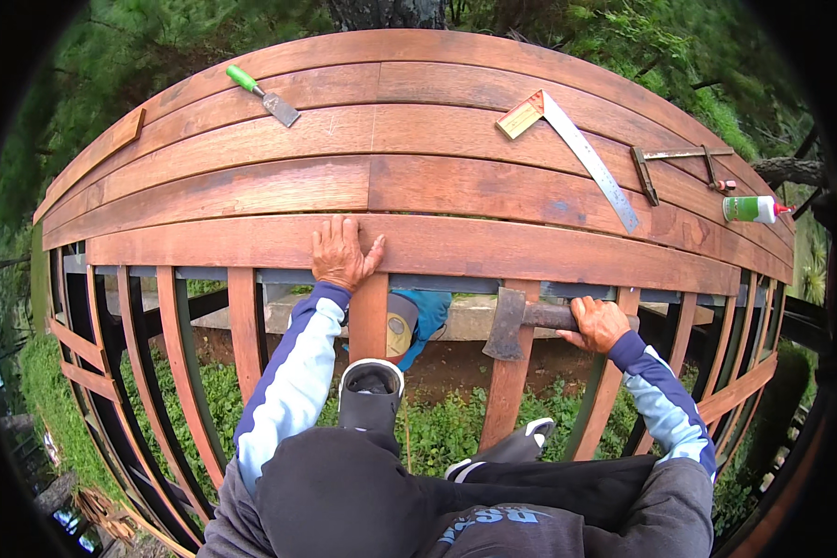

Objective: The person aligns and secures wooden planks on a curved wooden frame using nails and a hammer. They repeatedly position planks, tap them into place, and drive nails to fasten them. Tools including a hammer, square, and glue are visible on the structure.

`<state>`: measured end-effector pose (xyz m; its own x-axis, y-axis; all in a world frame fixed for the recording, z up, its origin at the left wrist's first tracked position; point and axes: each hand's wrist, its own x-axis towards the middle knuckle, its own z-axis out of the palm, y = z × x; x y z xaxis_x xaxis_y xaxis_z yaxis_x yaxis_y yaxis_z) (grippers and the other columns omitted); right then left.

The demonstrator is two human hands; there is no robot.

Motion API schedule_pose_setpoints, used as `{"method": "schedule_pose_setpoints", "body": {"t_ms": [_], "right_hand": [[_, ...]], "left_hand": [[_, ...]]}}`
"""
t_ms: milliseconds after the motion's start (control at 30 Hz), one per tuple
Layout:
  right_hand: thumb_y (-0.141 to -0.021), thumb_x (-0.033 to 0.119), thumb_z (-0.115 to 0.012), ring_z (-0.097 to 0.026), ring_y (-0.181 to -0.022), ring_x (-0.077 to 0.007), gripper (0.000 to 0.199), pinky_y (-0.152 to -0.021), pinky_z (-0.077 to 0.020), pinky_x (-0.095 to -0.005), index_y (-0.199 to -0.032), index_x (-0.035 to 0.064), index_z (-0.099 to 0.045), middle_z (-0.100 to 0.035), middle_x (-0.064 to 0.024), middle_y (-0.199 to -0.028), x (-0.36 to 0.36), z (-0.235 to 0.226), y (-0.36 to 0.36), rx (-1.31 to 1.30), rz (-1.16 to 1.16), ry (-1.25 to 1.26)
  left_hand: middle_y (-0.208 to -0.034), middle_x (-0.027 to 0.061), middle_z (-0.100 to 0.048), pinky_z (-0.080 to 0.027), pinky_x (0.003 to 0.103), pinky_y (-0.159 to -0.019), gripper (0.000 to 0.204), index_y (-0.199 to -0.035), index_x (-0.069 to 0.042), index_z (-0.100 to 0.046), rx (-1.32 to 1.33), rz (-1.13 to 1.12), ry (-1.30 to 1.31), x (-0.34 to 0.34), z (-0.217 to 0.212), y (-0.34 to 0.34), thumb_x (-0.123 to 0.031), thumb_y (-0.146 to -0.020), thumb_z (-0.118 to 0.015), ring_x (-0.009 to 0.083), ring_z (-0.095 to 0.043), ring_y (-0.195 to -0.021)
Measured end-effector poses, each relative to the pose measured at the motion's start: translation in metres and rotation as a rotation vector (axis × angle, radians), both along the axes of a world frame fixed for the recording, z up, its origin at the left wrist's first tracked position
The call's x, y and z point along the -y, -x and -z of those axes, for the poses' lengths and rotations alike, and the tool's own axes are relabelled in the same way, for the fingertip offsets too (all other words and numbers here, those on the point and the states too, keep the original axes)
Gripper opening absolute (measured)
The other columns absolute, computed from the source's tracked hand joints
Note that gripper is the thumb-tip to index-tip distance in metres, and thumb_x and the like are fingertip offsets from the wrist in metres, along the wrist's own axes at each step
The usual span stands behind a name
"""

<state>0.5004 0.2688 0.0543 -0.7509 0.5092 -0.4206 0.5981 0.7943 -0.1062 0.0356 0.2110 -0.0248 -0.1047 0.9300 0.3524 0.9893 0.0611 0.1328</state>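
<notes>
My left hand (343,255) lies with its fingers stretched out on the nearest reddish-brown deck board (493,244), its palm over the front edge. My right hand (597,323) is wrapped round the handle of a hatchet (508,325). The hatchet lies level just in front of the board, over the open joists, its dark, worn head pointing left and its blade edge toward me. Below my left hand runs a wooden joist (369,302). One dark shoe (370,386) rests near that joist.
On the laid boards are a green-handled wide-bladed chisel (263,97), a try square (581,153), a metal clamp (676,156) and a green-and-white bottle (753,209). A loose wood strip (109,149) lies far left. Between the joists show gaps, plants and a partly hidden teal item (428,321).
</notes>
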Motion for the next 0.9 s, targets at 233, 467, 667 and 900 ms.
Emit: {"method": "schedule_pose_setpoints", "body": {"t_ms": [233,467,667,900], "right_hand": [[-0.088,0.057,-0.062,-0.065,-0.065,-0.034,0.057,-0.054,-0.0521,-0.0436,-0.093,0.0007,-0.054,-0.059,-0.0176,-0.076,0.004,-0.008,0.003,-0.051,0.015,0.0],[-0.09,0.059,-0.059,-0.064,-0.06,-0.0351,0.059,-0.051,-0.0516,-0.0444,-0.089,0.0006,-0.052,-0.059,-0.0181,-0.071,0.002,-0.012,0.018,-0.194,0.053,-0.032],[-0.089,0.057,-0.061,-0.065,-0.062,-0.0351,0.06,-0.051,-0.052,-0.0441,-0.095,-0.0015,-0.053,-0.059,-0.0189,-0.075,-0.004,-0.011,0.026,-0.22,0.079,-0.061],[-0.09,0.06,-0.058,-0.066,-0.061,-0.0387,0.062,-0.052,-0.0532,-0.0466,-0.091,-0.0012,-0.052,-0.06,-0.0209,-0.071,-0.024,-0.012,0.053,-0.196,0.139,-0.062]], "left_hand": [[-0.092,0.0117,-0.054,-0.04,0.043,-0.075,0.043,-0.092,-0.008,-0.056,-0.039,-0.013,-0.012,0.0,0.002,0.0,-0.048,-0.08,-0.067,0.0311,-0.054,-0.086],[-0.094,0.0119,-0.055,-0.041,0.043,-0.079,0.044,-0.093,-0.008,-0.056,-0.023,-0.044,0.031,0.002,0.009,0.002,-0.051,-0.083,-0.065,0.032,-0.054,-0.089],[-0.096,0.0128,-0.054,-0.042,0.044,-0.08,0.044,-0.096,-0.008,-0.057,0.0,-0.037,0.031,0.001,0.012,0.004,-0.05,-0.083,-0.064,0.033,-0.054,-0.09],[-0.097,0.0127,-0.055,-0.04,0.044,-0.078,0.044,-0.096,-0.007,-0.056,-0.023,-0.054,0.046,0.005,0.008,0.004,-0.05,-0.084,-0.063,0.0329,-0.054,-0.091]]}}
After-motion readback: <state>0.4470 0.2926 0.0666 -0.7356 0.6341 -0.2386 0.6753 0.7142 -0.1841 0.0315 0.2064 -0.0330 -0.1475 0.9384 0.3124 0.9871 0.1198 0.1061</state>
